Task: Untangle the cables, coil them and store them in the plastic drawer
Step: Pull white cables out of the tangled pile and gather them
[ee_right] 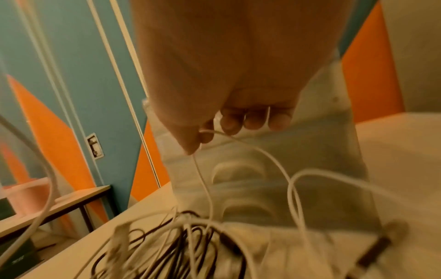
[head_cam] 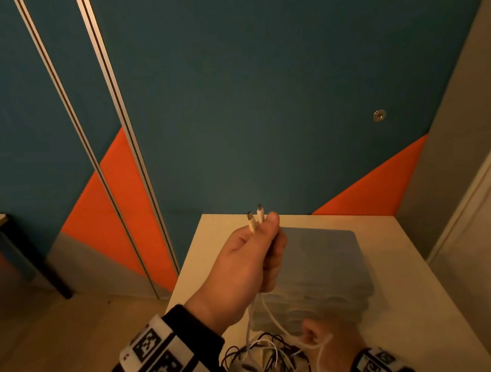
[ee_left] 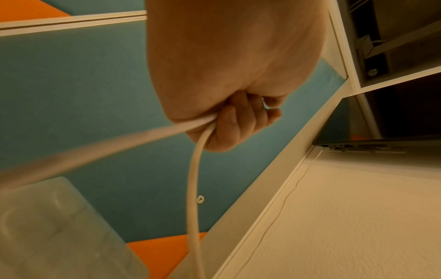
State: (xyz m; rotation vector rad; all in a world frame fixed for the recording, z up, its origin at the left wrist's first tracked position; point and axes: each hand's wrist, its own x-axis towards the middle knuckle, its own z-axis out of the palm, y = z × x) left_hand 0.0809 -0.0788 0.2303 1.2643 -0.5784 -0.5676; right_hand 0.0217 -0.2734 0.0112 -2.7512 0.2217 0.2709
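White cable [head_cam: 251, 318]: both plug ends clamped in left hand [head_cam: 245, 263] grip above plastic drawer [head_cam: 333, 255]; strands hang down to tangle [head_cam: 268, 359] before drawer, pinched there by right hand [head_cam: 320, 339].

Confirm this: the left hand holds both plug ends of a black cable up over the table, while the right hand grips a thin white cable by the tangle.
Wrong in one respect: the cable in the left hand is white, not black, as the head view shows. The rest stands: the right hand grips a thin white cable by the tangle.
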